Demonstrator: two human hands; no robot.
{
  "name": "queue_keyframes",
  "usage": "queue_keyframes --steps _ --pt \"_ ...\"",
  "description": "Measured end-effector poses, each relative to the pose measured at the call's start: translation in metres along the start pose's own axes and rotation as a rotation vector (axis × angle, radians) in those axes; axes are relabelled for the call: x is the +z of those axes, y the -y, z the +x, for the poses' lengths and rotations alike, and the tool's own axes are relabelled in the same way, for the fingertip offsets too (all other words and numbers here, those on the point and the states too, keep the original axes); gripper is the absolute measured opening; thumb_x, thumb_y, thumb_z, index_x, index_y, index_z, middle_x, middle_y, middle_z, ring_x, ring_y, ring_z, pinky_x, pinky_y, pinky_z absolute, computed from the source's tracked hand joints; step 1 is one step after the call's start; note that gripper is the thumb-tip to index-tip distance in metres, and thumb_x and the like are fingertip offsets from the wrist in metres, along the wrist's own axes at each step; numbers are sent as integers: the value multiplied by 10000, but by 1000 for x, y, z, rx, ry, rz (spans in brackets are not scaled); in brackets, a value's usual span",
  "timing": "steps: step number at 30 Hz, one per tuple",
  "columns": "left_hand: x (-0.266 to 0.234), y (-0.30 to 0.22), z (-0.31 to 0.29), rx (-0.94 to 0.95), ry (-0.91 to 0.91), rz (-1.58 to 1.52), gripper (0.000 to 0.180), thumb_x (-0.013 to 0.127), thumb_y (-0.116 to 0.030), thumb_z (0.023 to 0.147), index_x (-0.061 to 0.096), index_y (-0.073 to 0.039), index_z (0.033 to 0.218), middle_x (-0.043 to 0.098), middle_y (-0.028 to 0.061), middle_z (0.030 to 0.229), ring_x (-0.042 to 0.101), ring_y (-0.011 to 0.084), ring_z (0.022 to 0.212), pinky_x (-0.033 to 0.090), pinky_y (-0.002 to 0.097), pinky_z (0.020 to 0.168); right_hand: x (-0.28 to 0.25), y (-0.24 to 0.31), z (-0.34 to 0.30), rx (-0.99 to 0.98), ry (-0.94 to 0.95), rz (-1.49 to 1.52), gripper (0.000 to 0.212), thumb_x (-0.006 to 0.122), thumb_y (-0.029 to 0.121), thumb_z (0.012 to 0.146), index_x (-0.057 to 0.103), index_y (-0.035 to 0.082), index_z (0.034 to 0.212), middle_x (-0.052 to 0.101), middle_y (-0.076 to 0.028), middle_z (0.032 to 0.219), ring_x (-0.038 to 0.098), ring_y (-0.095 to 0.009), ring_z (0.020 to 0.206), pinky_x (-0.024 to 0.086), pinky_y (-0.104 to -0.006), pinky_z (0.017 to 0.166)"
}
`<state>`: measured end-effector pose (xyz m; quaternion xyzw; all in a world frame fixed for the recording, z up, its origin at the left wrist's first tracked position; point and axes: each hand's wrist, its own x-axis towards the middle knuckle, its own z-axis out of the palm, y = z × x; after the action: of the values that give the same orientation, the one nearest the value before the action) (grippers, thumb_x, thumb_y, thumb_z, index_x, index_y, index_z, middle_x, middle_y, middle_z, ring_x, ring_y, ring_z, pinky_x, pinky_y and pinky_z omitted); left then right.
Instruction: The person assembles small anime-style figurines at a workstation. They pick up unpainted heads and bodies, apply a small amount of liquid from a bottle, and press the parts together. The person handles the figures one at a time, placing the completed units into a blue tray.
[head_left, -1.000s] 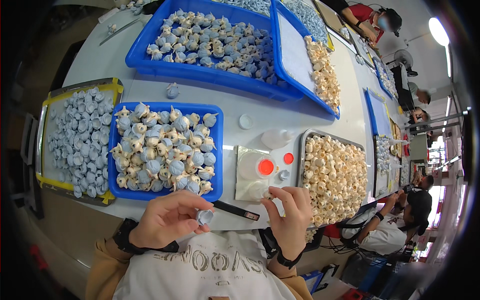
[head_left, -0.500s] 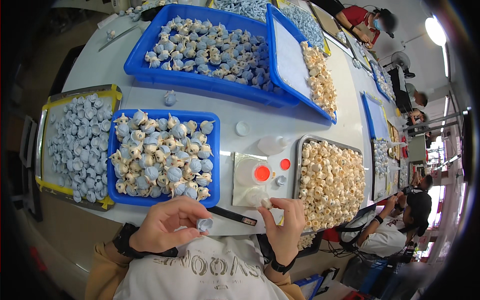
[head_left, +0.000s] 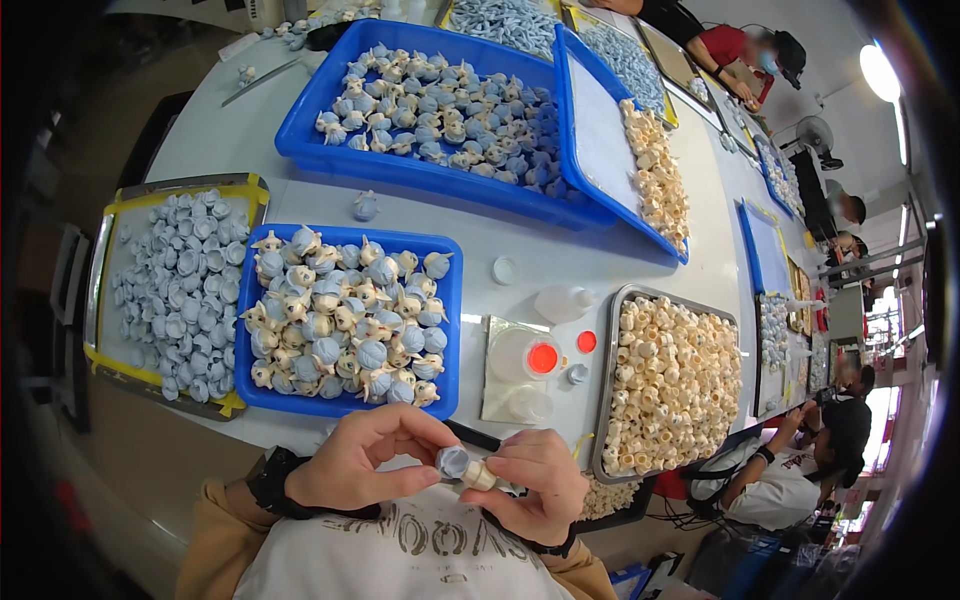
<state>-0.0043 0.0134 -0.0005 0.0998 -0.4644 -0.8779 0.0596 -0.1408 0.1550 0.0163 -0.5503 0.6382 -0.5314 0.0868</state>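
Observation:
Between the thumb and fingers of my left hand (head_left: 362,462) is a small light-blue doll hair cap (head_left: 452,461), its hollow side showing. My right hand (head_left: 542,484) pinches a cream doll head piece (head_left: 479,474) right beside the cap; whether the two touch I cannot tell. Just beyond my left hand stands a blue tray (head_left: 453,345) heaped with cream heads wearing blue caps. To its left, a yellow-edged tray (head_left: 98,345) carries loose blue caps. At my right, a metal tray (head_left: 608,380) is filled with cream head pieces.
Past my hands stand a jar with a red-orange centre (head_left: 541,358), a translucent bottle (head_left: 563,303) and a small round dish (head_left: 505,270). A large blue bin (head_left: 300,165) of capped heads lies farther off, a tilted blue tray (head_left: 572,150) against it. Other people sit along the right.
My right hand has moved left and nearer to me, bringing the cream head piece up to the blue cap. My left hand has shifted slightly right. The whole view has shifted a little.

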Motion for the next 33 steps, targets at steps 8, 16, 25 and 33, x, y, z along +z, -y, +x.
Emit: queue_keyframes --steps 8,16,25,33 --pt "-1 3 -1 -106 -6 171 319 600 -20 782 506 37 1082 575 91 983 568 134 904 463 244 746 0 -3 -2 -109 186 -248 387 773 148 551 600 26 875 542 -26 718 481 -170 596 394 -263 518" --pt "2 2 0 -119 83 51 265 609 -60 792 502 19 1021 563 72 930 562 105 844 462 231 745 6 6 -1 -186 112 -384 434 758 263 557 635 73 927 555 -12 824 516 -166 672 426 -245 551" --pt "5 1 -5 -29 53 68 386 596 -22 779 329 -39 1057 509 80 993 498 105 922 422 253 806 25 0 -7 -202 127 -311 396 708 98 583 624 57 968 541 -92 1029 556 -237 852 481 -295 673" --pt "-3 -14 -13 -108 89 250 358 569 -35 802 356 -18 1089 521 127 1039 535 155 944 437 274 823 26 1 -6 -177 188 -247 395 719 108 584 604 41 956 543 -121 1022 563 -257 864 480 -313 677"
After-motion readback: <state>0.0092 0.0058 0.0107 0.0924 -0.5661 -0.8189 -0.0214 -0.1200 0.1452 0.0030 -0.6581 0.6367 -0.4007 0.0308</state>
